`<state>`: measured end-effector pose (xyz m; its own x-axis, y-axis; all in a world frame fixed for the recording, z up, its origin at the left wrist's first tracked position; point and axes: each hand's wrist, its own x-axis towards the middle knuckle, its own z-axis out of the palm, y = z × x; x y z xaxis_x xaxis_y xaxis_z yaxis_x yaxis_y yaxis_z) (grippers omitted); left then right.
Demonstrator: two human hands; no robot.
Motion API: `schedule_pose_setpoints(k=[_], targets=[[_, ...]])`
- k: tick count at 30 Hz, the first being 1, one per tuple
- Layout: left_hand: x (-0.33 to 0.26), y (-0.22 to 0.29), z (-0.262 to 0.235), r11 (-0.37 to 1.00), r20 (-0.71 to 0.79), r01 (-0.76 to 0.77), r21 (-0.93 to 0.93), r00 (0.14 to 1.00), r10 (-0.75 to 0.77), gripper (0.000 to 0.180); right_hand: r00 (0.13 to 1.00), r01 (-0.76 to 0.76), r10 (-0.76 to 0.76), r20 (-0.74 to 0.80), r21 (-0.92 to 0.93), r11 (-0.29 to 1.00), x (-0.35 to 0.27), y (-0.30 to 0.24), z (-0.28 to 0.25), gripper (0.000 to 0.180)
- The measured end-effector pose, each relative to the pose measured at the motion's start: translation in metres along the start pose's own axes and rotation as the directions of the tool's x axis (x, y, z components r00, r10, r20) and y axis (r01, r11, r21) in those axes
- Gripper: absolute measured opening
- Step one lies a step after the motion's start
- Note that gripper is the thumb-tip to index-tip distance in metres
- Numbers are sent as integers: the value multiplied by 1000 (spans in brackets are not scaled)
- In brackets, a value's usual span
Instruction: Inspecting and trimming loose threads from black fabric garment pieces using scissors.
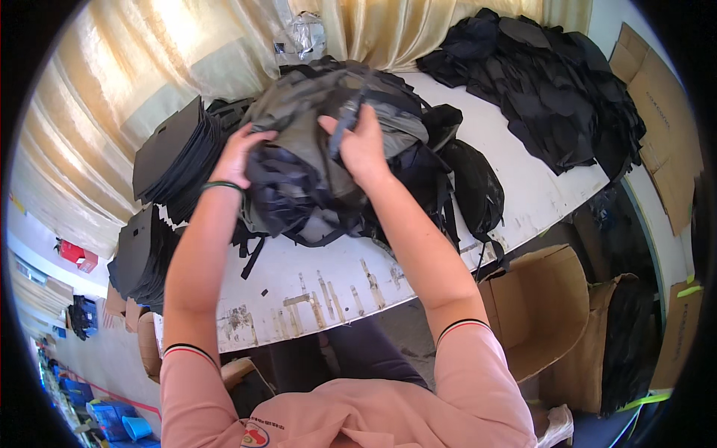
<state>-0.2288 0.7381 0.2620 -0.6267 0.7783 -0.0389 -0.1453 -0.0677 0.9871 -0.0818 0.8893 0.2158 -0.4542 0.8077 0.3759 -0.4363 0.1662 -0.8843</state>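
Observation:
A bulky grey-green and black backpack (306, 97) lies on the white table in front of me, its fabric crumpled and straps hanging toward the near edge. My left hand (243, 154) grips its left side, with the thumb on top and part of the fingers hidden against the dark fabric. Over the middle of the bag, my right hand (361, 145) is closed around a slim dark grey strip-like piece (345, 123). Blur keeps me from telling whether that piece is a strap with a buckle or a separate tool. More black bags (474, 183) touch the backpack on the right.
Stacks of black flat panels (175, 153) stand at the table's left. A large heap of black fabric pieces (556, 89) covers the far right. The white table (336, 287) has a worn, tape-marked front edge. An open cardboard box (541, 310) stands below it, right; curtains (142, 82) hang behind.

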Motion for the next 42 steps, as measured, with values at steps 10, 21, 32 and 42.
schedule_pose_setpoints(k=[10, 21, 32, 42], targets=[[-25, -3, -136, 482, -137, -11, 876, 953, 270, 57, 970, 109, -56, 238, -218, 970, -81, 5, 69, 42], [-115, -57, -31, 133, 150, -359, 924, 659, 737, 74, 979, 64, 9, 204, -345, 936, -153, -21, -54, 33], [-125, -129, 108, -325, 652, -585, 743, 742, 158, 79, 951, -220, 18, -308, -639, 737, -125, 48, -186, 47], [-33, -66, -15, -461, 35, 73, 884, 974, 223, 91, 974, -99, 117, 192, -99, 990, -96, -102, -155, 27]])
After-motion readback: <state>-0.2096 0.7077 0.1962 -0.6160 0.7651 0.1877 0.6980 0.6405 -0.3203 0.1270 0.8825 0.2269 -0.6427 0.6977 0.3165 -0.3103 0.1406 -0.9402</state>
